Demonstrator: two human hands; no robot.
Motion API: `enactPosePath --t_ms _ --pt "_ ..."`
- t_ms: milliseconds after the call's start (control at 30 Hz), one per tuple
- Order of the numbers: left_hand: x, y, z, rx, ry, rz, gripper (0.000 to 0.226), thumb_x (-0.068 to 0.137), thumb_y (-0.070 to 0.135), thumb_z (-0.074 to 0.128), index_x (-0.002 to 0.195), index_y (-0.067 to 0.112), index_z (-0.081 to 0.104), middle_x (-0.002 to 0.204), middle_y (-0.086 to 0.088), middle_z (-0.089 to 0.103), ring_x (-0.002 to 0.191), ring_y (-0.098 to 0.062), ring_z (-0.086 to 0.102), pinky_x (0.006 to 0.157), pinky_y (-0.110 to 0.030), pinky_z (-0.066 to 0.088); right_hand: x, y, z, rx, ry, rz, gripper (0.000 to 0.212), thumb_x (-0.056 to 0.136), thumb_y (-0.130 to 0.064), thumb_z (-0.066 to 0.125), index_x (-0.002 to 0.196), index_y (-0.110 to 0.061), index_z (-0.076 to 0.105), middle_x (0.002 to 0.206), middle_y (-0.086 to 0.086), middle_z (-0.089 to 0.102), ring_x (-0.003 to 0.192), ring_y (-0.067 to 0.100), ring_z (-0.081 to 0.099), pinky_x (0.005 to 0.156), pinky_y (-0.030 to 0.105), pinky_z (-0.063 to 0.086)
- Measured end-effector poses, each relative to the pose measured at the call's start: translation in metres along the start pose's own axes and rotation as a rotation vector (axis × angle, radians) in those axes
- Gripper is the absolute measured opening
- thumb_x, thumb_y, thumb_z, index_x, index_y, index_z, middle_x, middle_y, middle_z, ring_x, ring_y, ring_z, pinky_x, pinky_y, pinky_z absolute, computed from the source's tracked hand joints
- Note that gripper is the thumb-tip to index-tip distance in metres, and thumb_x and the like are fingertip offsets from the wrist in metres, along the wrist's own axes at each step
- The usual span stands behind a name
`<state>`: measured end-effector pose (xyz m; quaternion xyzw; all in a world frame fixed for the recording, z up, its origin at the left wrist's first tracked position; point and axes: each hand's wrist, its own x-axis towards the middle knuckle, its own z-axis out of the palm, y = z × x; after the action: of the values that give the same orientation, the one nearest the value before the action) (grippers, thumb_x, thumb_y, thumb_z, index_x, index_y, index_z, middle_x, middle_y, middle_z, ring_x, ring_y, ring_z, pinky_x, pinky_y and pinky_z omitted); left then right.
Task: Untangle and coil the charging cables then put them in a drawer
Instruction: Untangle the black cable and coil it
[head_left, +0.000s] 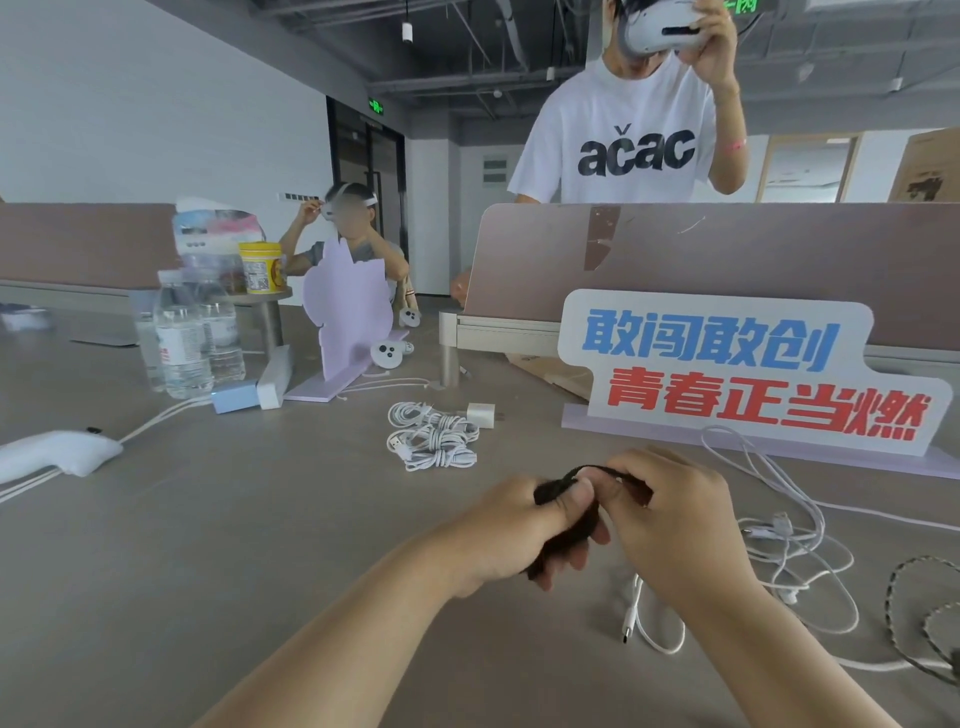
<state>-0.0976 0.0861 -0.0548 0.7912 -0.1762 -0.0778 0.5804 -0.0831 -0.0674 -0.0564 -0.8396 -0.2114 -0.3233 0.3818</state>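
Centrally, just below the middle of the frame, the left hand (511, 527) grips a bundled black cable (553, 489), fingers curled round it and thumb pressed on top; the right hand (675, 525) pinches a strand of the same cable between thumb and fingertips; both hover over the grey table (260, 519); above them lie coiled white cables (431, 436) beside a white plug (480, 414); loose white cables (795, 551) sprawl at the right, below a lettered sign (727, 374).
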Motion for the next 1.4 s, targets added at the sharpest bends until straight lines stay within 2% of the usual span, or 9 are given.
enactPosePath --t_ms 200,367,500,600,733,900,1000,1133,1400 --pt "0.004 0.009 -0.011 -0.466 0.415 0.069 0.045 0.1 0.038 0.035 0.09 0.007 0.066 0.077 -0.009 0.072 0.062 -0.019 0.065 0.06 -0.031 0.058 0.003 0.009 -0.002 0.021 0.007 0.088 0.038 0.086 -0.029 0.06 0.058 -0.005 0.049 0.046 -0.001 0.033 0.051 0.014 0.028 0.048 0.024 0.026" --pt "0.003 0.018 -0.02 -0.969 0.433 0.11 0.048 0.097 0.043 0.035 0.101 0.004 0.063 0.093 -0.013 0.074 0.08 -0.022 0.073 0.066 -0.033 0.06 0.003 0.009 -0.001 -0.017 -0.06 0.136 0.035 0.089 -0.031 0.056 0.065 -0.006 0.052 0.048 0.001 0.041 0.05 0.015 0.031 0.05 0.03 0.03" --pt "0.001 0.012 -0.021 -0.596 0.451 -0.048 0.045 0.098 0.044 0.037 0.09 0.009 0.065 0.07 -0.002 0.07 0.05 -0.013 0.054 0.044 -0.022 0.045 0.005 0.006 -0.009 -0.037 0.078 0.184 0.035 0.091 -0.03 0.054 0.06 -0.013 0.05 0.045 -0.002 0.036 0.049 0.018 0.034 0.05 0.031 0.03" --pt "-0.002 0.004 -0.016 -0.315 0.255 -0.153 0.045 0.096 0.045 0.043 0.083 0.009 0.066 0.057 0.001 0.058 0.044 -0.01 0.038 0.04 -0.019 0.034 0.008 0.004 -0.021 0.073 0.229 0.26 0.045 0.093 -0.032 0.051 0.055 -0.009 0.039 0.046 -0.001 0.03 0.047 0.014 0.023 0.047 0.028 0.022" --pt "-0.014 0.01 -0.001 -0.188 -0.25 -0.105 0.044 0.088 0.053 0.044 0.084 0.014 0.066 0.056 0.006 0.052 0.045 -0.006 0.036 0.04 -0.016 0.032 0.011 0.011 -0.027 0.039 0.244 0.33 0.05 0.093 -0.038 0.048 0.069 0.006 0.053 0.056 0.022 0.041 0.052 0.02 0.029 0.049 0.029 0.023" --pt "-0.025 0.023 0.008 -0.398 -0.501 0.127 0.044 0.085 0.055 0.051 0.088 0.015 0.069 0.058 0.006 0.052 0.043 -0.001 0.037 0.04 -0.013 0.032 0.008 0.017 -0.01 -0.12 -0.16 0.4 0.041 0.087 -0.032 0.052 0.058 -0.004 0.056 0.057 0.015 0.058 0.057 0.03 0.053 0.051 0.033 0.043" --pt "-0.022 0.026 -0.008 -0.608 -0.287 0.212 0.048 0.081 0.057 0.054 0.086 0.014 0.073 0.058 0.005 0.054 0.043 -0.001 0.036 0.038 -0.013 0.032 0.006 0.013 0.0 -0.186 -0.287 0.407 0.043 0.089 -0.035 0.052 0.059 -0.005 0.055 0.053 0.011 0.053 0.049 0.022 0.042 0.047 0.026 0.032" --pt "-0.012 0.025 -0.035 -0.699 0.228 -0.024 0.063 0.089 0.058 0.038 0.081 0.006 0.074 0.058 -0.001 0.05 0.042 -0.006 0.03 0.034 -0.015 0.023 0.004 0.007 0.001 -0.201 -0.36 0.329 0.038 0.09 -0.04 0.05 0.078 -0.006 0.063 0.063 0.01 0.06 0.051 0.017 0.043 0.052 0.025 0.036" --pt "0.005 -0.004 -0.043 -0.324 0.676 -0.343 0.044 0.097 0.05 0.039 0.1 0.011 0.06 0.067 -0.008 0.068 0.038 -0.014 0.036 0.037 -0.015 0.03 0.0 0.001 0.004 -0.217 -0.517 0.205 0.043 0.092 -0.04 0.05 0.064 -0.008 0.046 0.051 0.002 0.041 0.049 0.014 0.033 0.052 0.028 0.034"
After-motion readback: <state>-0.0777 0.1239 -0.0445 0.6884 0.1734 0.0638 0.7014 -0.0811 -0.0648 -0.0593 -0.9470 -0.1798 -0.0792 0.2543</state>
